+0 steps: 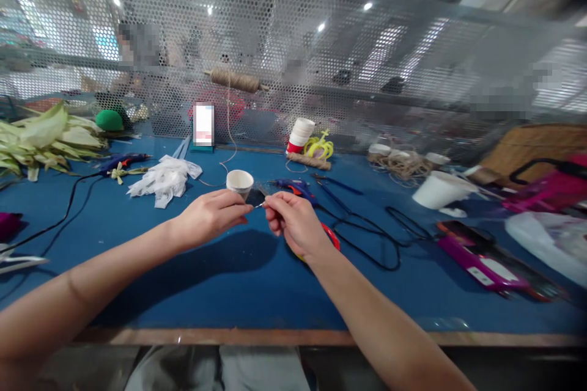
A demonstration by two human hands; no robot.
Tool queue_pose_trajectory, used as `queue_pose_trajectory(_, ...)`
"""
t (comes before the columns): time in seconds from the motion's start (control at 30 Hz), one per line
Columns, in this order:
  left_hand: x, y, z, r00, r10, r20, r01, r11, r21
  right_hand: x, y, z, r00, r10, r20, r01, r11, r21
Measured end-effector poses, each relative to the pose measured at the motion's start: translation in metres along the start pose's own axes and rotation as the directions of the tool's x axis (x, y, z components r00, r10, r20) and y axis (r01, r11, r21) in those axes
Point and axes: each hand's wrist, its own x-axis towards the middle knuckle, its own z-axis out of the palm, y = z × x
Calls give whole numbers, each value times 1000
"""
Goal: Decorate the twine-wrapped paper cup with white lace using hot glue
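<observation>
Silvery thin strand (pixel 259 205), pinched by both nearly closed hands (pixel 210 216) (pixel 296 220), white cup (pixel 239 181) just beyond, blue tabletop (pixel 215 293) beneath

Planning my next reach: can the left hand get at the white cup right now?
Probably yes: the white cup stands just beyond the left hand, with nothing visible between. That hand seems to share a thin piece with the right hand, so may need freeing first.
</observation>
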Motion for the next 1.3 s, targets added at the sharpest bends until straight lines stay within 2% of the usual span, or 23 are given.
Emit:
queue_pose_trajectory(0.07, 2, 5, 2, 971, -231, -57, 215, 956, -199, -1, 1, 1, 999, -32, -8, 32, 999, 21)
queue_pose_trajectory(0.1, 3, 8, 3, 919, -392, -36, 359, 871, -337, -2, 2, 2, 998, -59, -15, 59, 998, 26)
queue_pose_trajectory(0.13, 5, 11, 4, 831, -554, 41, 502, 718, -482, -2, 3, 2, 995, -94, -23, 94, 995, 22)
queue_pose_trajectory(0.2, 8, 18, 7, 594, -736, 326, 671, 229, -705, -4, 6, 2, 984, -177, -34, 177, 984, -9)
queue_pose_trajectory(0.23, 9, 20, 9, 498, -732, 465, 663, -24, -748, -4, 7, 2, 976, -216, -36, 215, 976, -33)
queue_pose_trajectory(0.27, 9, 21, 11, 438, -697, 567, 619, -224, -753, -4, 8, 2, 968, -250, -34, 248, 967, -57)
queue_pose_trajectory(0.3, 9, 21, 12, 410, -654, 635, 567, -362, -739, -4, 9, 1, 961, -274, -30, 271, 960, -75)
queue_pose_trajectory(0.33, 9, 20, 12, 399, -625, 671, 531, -439, -725, -3, 9, 0, 957, -287, -28, 284, 955, -82)
queue_pose_trajectory(0.37, 8, 17, 11, 395, -615, 683, 526, -458, -717, -2, 9, -1, 957, -289, -31, 286, 955, -79)
queue_pose_trajectory(0.43, 5, 9, 6, 410, -660, 629, 578, -345, -739, 2, 7, -5, 961, -271, -63, 268, 962, -51)
queue_pose_trajectory(0.47, 5, 5, 2, 445, -730, 519, 606, -182, -775, 4, 6, -7, 964, -253, -87, 251, 967, -34)
queue_pose_trajectory(0.5, 4, 1, -2, 509, -792, 338, 627, 72, -776, 6, 5, -8, 966, -234, -111, 233, 972, -23)
queue_pose_trajectory(0.53, 4, -1, -6, 591, -799, 115, 630, 367, -685, 8, 4, -9, 968, -216, -130, 216, 976, -18)
queue_pose_trajectory(0.57, 5, -1, -10, 688, -718, -104, 586, 634, -505, 8, 4, -10, 969, -203, -140, 201, 979, -23)
queue_pose_trajectory(0.6, 5, 0, -12, 809, -547, -215, 481, 826, -294, 8, 4, -10, 970, -197, -143, 194, 980, -32)
queue_pose_trajectory(0.63, 6, 3, -13, 908, -355, -221, 341, 935, -102, 7, 4, -9, 970, -197, -141, 192, 980, -44)
queue_pose_trajectory(0.67, 7, 8, -12, 967, -194, -166, 204, 978, 42, 6, 5, -8, 970, -202, -135, 196, 979, -56)
queue_pose_trajectory(0.73, 8, 17, -7, 997, -61, -57, 71, 976, 204, 3, 7, -4, 970, -213, -114, 206, 976, -72)
queue_pose_trajectory(0.83, 9, 25, 3, 993, -106, 46, 86, 944, 318, -2, 9, 0, 977, -194, -89, 188, 979, -78)
queue_pose_trajectory(0.93, 8, 23, 9, 993, -109, 41, 87, 929, 359, -3, 9, 1, 982, -168, -85, 162, 985, -65)
queue_pose_trajectory(1.17, 5, 16, 8, 982, -191, -6, 187, 953, 241, 0, 11, 0, 974, -220, -46, 215, 972, -98)
queue_pose_trajectory(1.23, 6, 15, 4, 952, -305, 36, 299, 948, 109, 0, 11, -1, 971, -237, -29, 231, 964, -133)
queue_pose_trajectory(1.3, 10, 13, -3, 877, -457, 145, 472, 877, -94, 0, 10, -2, 971, -240, -6, 237, 961, -144)
